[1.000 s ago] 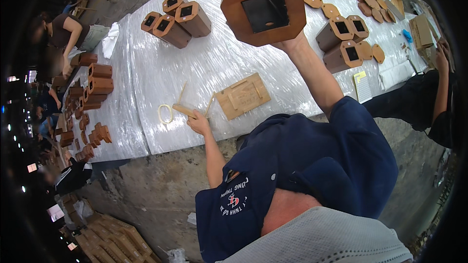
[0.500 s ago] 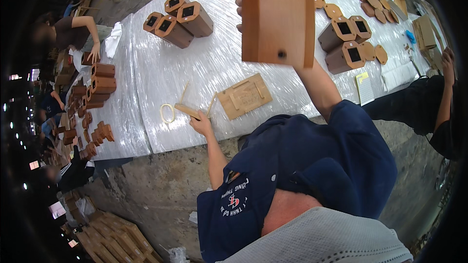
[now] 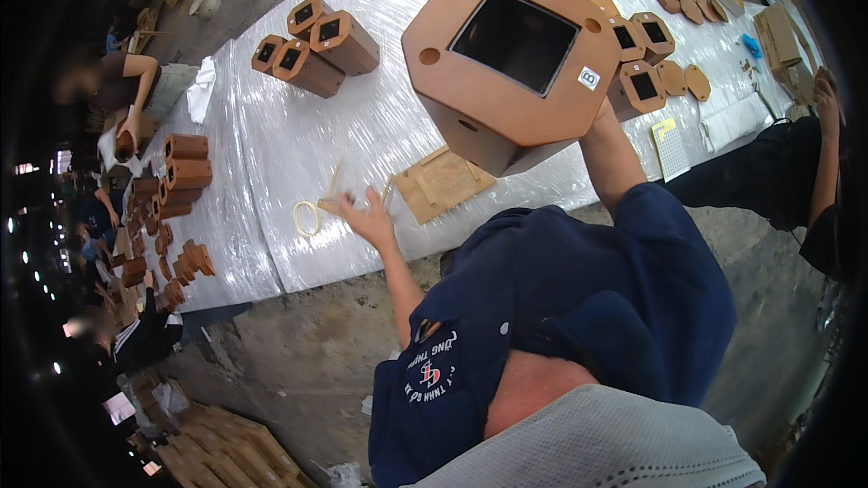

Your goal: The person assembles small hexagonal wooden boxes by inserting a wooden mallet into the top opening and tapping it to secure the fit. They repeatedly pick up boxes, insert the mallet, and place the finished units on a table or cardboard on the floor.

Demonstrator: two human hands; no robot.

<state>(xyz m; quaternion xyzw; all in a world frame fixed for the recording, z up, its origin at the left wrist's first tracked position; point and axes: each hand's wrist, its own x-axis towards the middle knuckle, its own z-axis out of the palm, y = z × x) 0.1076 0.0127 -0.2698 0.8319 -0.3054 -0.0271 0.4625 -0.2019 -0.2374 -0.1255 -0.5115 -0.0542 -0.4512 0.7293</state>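
Bench point(image 3: 307, 126) under shiny clear film, fills most of the upper frame. Wooden box point(image 3: 506, 108), eight-sided, upper centre, held up off the bench, squarish opening facing the camera; two round holes and a small white sticker on that end. Four boxes point(image 3: 314, 68) standing in a close group, upper left. Box row point(image 3: 188, 172) along the left edge, a co-worker leaning in beside it. Three boxes point(image 3: 628, 95), upper right, one partly behind the held box. Plate pile point(image 3: 694, 9), flat brown pieces, far upper right. Wooden board point(image 3: 443, 194) flat on the bench, centre, just below the held box. Right grip point(image 3: 608, 125): clamped on the wooden box, fingers hidden behind it. Left grip point(image 3: 369, 217): left of centre, fingers apart, spread. Printed sheet point(image 3: 670, 152), yellow and white, right of centre. Small wood piece point(image 3: 328, 206) just beside the left fingertips, contact unclear. Cream ring point(image 3: 296, 220) near it, lower left of the piece.
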